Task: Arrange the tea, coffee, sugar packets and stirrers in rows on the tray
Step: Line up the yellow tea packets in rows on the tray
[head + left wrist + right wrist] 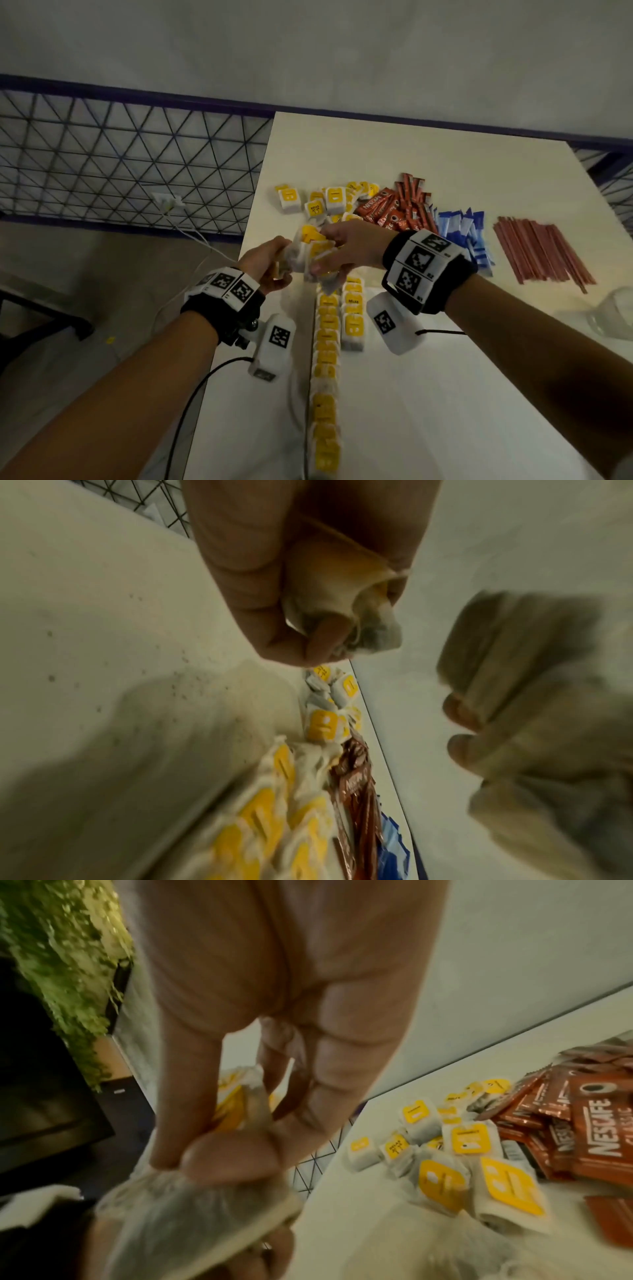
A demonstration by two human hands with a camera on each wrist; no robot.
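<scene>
Head view: both hands are raised over the near left part of the white table (428,164). The left hand (265,265) and right hand (349,248) meet on a bunch of tea bags (313,253), fingers of each curled round it. Below them a long row of tea bags (327,377) with yellow tags runs toward the camera, with a short second row (352,315) just beside it on the right. Farther back lie loose tea bags (325,200), then a heap of red coffee packets (394,209), blue sugar packets (469,236) and reddish stirrers (541,250), left to right. No tray can be made out.

Left wrist view: left hand (294,569) grips a crumpled tea bag (342,610) between thumb and fingers. The right hand (534,723) is blurred.

Right wrist view: right hand (274,1031) pinches tea bags (236,1096) at the fingertips; loose tea bags (441,1150) and coffee packets (589,1123) lie on the table.
</scene>
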